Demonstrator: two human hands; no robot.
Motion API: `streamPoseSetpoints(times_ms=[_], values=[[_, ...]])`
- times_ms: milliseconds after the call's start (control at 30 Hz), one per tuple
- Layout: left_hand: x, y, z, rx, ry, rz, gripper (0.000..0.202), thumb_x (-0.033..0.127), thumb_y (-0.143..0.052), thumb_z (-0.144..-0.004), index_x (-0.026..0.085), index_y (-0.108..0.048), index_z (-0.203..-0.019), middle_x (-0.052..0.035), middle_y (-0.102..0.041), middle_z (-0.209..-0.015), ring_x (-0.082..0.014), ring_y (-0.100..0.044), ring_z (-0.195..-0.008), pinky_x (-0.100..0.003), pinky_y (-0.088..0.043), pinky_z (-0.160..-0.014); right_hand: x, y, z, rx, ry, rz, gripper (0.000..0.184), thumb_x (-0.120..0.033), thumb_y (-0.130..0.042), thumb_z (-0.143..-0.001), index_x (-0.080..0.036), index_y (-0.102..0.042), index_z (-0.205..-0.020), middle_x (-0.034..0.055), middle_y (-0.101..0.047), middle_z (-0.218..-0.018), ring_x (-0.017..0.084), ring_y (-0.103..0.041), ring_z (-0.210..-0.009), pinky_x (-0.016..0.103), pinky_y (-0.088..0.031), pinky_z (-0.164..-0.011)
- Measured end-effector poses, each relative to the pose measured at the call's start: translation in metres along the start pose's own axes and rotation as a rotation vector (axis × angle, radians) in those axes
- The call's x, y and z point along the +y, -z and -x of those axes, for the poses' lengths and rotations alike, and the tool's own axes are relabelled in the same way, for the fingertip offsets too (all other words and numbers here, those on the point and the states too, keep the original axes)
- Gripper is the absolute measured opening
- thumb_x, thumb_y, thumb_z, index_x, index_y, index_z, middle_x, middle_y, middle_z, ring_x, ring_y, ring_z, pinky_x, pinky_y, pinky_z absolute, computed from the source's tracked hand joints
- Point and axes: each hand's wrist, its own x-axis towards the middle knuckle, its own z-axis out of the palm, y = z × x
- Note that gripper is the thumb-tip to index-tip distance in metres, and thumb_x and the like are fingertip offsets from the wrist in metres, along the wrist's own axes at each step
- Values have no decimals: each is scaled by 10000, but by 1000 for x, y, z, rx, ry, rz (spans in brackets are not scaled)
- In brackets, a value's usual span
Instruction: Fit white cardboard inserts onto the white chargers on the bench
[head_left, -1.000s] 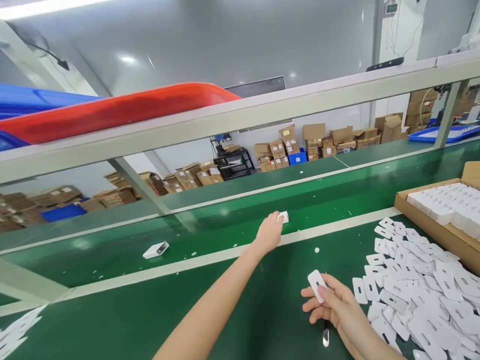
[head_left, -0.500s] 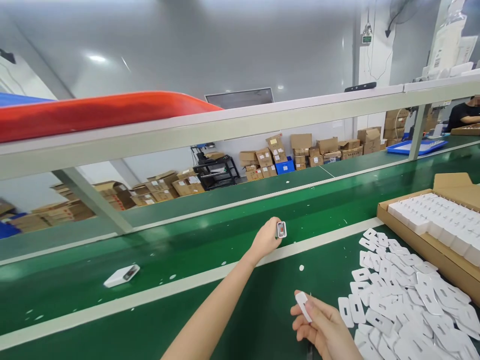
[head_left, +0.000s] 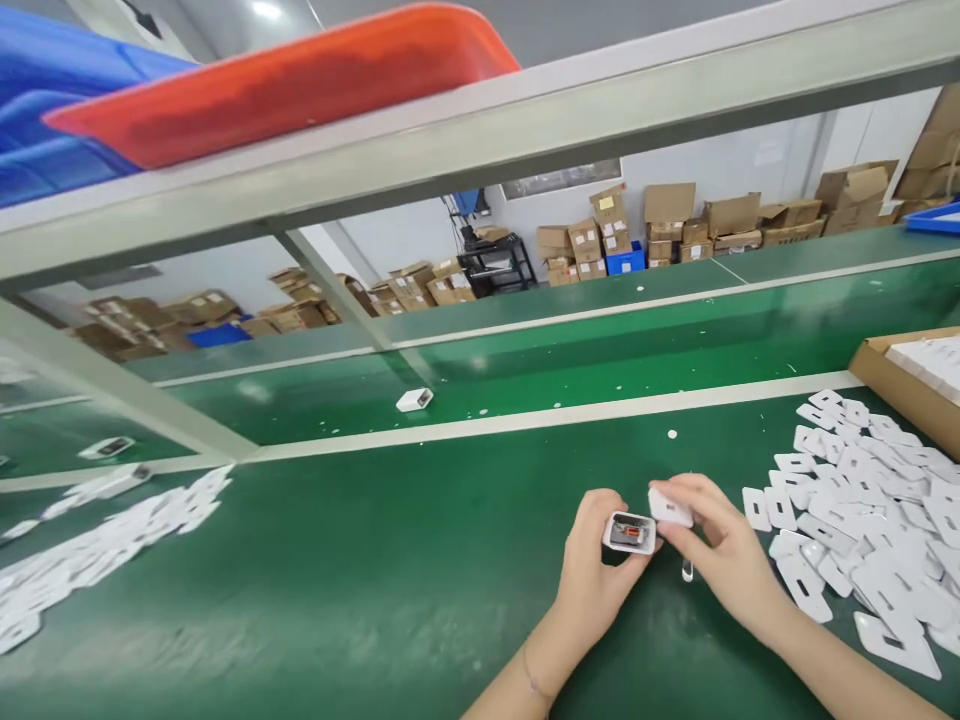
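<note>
My left hand (head_left: 592, 570) is wrapped round a small white plastic housing (head_left: 630, 546), its open end facing me. Dark and reddish parts show inside it. Close beside it, my right hand (head_left: 720, 545) pinches a flat white cover plate (head_left: 670, 508) with a small rectangular slot. The plate is held just right of the housing's opening; whether they touch I cannot tell. A small pale-tipped object (head_left: 688, 570) lies below the right fingers, partly hidden. To the right spreads a heap of similar white cover plates (head_left: 862, 500).
A cardboard box (head_left: 900, 400) with white pieces stands at the right. Another white housing (head_left: 415, 400) lies on the green conveyor belt (head_left: 570, 360). More white plates (head_left: 135, 540) lie at far left. A red tray (head_left: 300, 85) rests on the overhead rail (head_left: 450, 130).
My left hand has drawn back from the belt with the housing, bringing it beside the right hand's cover plate. The view has shifted left and down.
</note>
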Motion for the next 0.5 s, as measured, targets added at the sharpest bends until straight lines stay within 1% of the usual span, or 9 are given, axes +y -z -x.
streamPoseSetpoints(times_ms=[67, 133, 200, 300, 367, 433, 500], values=[[-3, -8, 3, -9, 39, 35, 203, 141, -645, -762, 221, -510, -892, -9, -547, -844, -158, -546, -734, -256, -453, -626, -1, -7, 5, -59, 83, 130, 264, -269, -660, -799, -308, -734, -1050, 54, -570, -964, 184, -558, -823, 314, -488, -710], [-5, -11, 5, -35, 73, 71, 238, 92, -606, -747, 224, -510, -921, -10, -555, -856, -155, -545, -721, -249, -447, -605, -1, -12, 6, -103, 111, 193, 292, -236, -646, -800, -327, -729, -1064, 43, -541, -923, 172, -532, -778, 302, -477, -670], [-4, -11, 7, -60, 102, 102, 276, 54, -567, -733, 227, -507, -939, -14, -553, -875, -156, -545, -732, -249, -448, -609, 0, -13, 5, -125, 119, 213, 305, -228, -649, -798, -338, -726, -1072, 38, -524, -922, 174, -526, -802, 301, -474, -684], [-1, -4, 8, -117, 113, 160, 333, 35, -512, -733, 237, -503, -998, -30, -540, -944, -166, -561, -795, -264, -476, -655, 2, -11, 3, -146, 115, 220, 303, -236, -667, -795, -333, -725, -1076, 38, -510, -937, 174, -519, -823, 307, -471, -713], [2, 3, 8, -205, 105, 270, 369, 75, -479, -774, 245, -487, -1101, -58, -518, -1044, -184, -572, -877, -290, -503, -712, 2, -9, 3, -166, 105, 213, 294, -250, -676, -797, -331, -724, -1076, 38, -501, -946, 174, -517, -837, 305, -467, -715], [4, 9, 8, -285, 103, 402, 327, 177, -441, -858, 240, -476, -1177, -87, -487, -1119, -212, -556, -959, -324, -505, -766, 2, -8, 3, -184, 108, 207, 284, -278, -690, -799, -332, -723, -1076, 37, -492, -948, 180, -516, -865, 316, -469, -752], [6, 12, 8, -295, 119, 464, 261, 287, -392, -930, 229, -505, -1158, -94, -486, -1113, -231, -529, -998, -345, -482, -801, 0, -8, 4, -199, 127, 207, 270, -312, -694, -806, -336, -723, -1073, 37, -485, -945, 187, -513, -892, 340, -468, -810]])
